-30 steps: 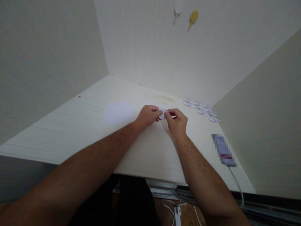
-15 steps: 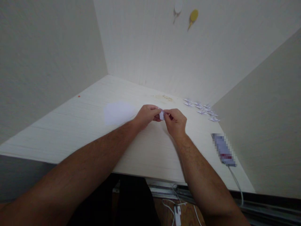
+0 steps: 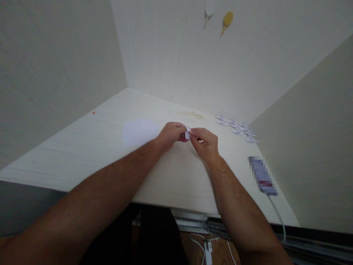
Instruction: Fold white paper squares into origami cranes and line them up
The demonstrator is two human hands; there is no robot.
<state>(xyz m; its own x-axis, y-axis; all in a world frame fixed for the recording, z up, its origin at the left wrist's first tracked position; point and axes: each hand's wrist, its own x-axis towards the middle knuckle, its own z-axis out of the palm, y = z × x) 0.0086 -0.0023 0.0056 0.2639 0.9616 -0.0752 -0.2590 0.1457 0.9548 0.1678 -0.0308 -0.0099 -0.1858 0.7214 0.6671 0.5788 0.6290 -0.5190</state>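
A small piece of folded white paper (image 3: 187, 134) is pinched between my two hands, a little above the middle of the desk. My left hand (image 3: 173, 133) grips its left side, with the fingers curled behind it. On the right side, the thumb and fingertips of my right hand (image 3: 204, 141) press on the paper's edge. Sheets of white paper (image 3: 139, 131) lie flat on the desk to the left, partly behind my left forearm. Several folded white paper figures, like origami cranes (image 3: 238, 128), stand grouped at the back right.
The white desk (image 3: 176, 180) is walled at the back and both sides. A blurred-out phone-like device (image 3: 262, 176) lies at the right, with a white cable (image 3: 279, 215) running off the front edge. A yellow round hook (image 3: 228, 19) hangs on the back wall. A power strip (image 3: 208, 253) lies below.
The folded paper has turned and shows a narrower face. My right hand's fingers have shifted slightly left along it, while my left hand stays nearly in place.
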